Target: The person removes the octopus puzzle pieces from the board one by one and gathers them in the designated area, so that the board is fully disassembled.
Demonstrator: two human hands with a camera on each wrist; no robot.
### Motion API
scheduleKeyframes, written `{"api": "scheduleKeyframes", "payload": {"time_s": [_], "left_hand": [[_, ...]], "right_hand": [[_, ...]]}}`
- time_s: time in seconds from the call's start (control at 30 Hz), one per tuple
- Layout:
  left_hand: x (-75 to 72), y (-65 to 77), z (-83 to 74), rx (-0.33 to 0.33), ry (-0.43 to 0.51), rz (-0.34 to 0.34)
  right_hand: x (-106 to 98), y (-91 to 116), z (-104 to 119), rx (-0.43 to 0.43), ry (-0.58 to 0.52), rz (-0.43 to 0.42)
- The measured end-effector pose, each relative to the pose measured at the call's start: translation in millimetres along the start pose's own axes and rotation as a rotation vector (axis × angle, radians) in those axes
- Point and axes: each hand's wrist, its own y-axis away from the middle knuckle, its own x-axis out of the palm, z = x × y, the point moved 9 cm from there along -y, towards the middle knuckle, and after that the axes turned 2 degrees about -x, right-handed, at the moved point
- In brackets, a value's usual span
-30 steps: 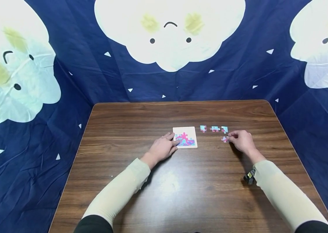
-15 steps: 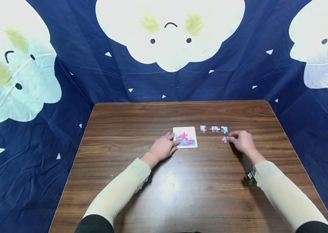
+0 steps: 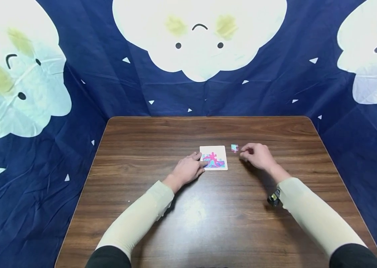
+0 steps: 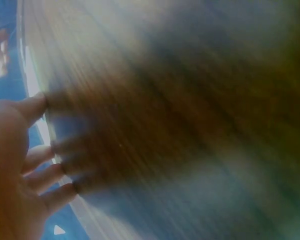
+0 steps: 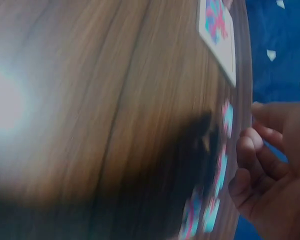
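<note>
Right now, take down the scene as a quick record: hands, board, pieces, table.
Left hand: fingers on the board's left side
Right hand: near the pieces, fingers bent, nothing seen held
Board: flat, partly filled
Pieces: four loose in the right wrist view, blurred; one visible from the head
Table: brown, wood-grained

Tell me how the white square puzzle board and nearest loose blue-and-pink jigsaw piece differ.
The board is larger and straight-edged; the piece is small and knobbed. The left hand touches the board, while the piece lies untouched. Both show pink and blue.
</note>
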Motion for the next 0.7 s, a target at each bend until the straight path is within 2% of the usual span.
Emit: {"api": "scheduleKeyframes", "payload": {"time_s": [0.17, 0.3, 0.43, 0.7], "left_hand": [[-1.6, -0.7, -0.1, -0.007, 0.015, -0.017], [-2.4, -0.3, -1.7, 0.014, -0.004, -0.051], [-2.9, 0.2, -2.2, 0.019, -0.002, -0.067], [-3.6, -1.1, -0.9, 0.018, -0.015, -0.061]], "right_hand": [[37, -20, 39, -0.1, -0.052, 0.1], [60, -32, 59, -0.144, -0.044, 0.155], [73, -40, 66, -0.135, -0.005, 0.197], [83, -49, 69, -0.085, -0.025, 0.248]]}}
